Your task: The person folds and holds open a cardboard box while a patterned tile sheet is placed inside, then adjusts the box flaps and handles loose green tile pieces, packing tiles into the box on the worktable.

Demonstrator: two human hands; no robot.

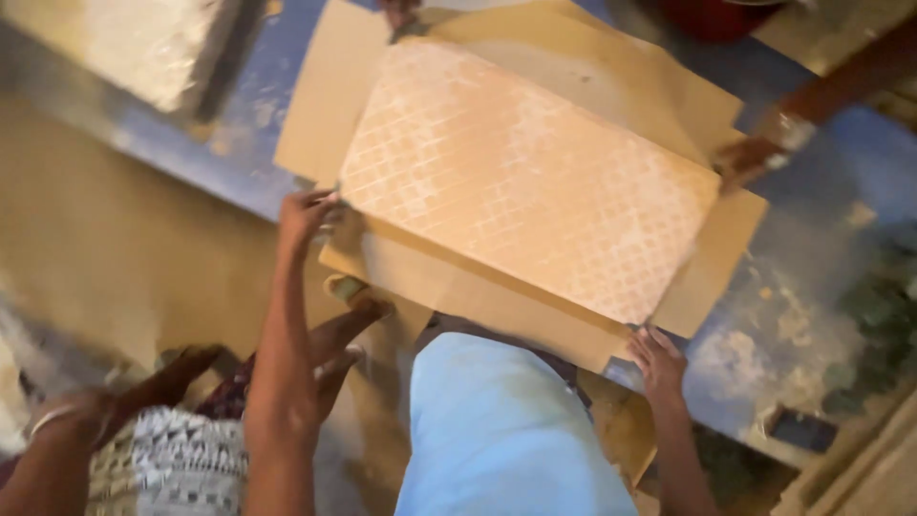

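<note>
Large rectangular pale pink tile (523,177), grid-textured back up, lies on flattened brown cardboard (334,86); long axis runs upper left to lower right. Left hand (304,215) grip closed on near-left corner, right hand (657,363) on near-right corner. Another person's hand (750,158) holds far edge.

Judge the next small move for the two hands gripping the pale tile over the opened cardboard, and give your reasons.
Probably lift both near corners together, keeping the tile level. The left hand grips its near-left corner and the right hand its near-right corner, while another person's hand holds the far-right edge. The tile still lies on the opened cardboard, so an uneven pull might tilt it.
</note>
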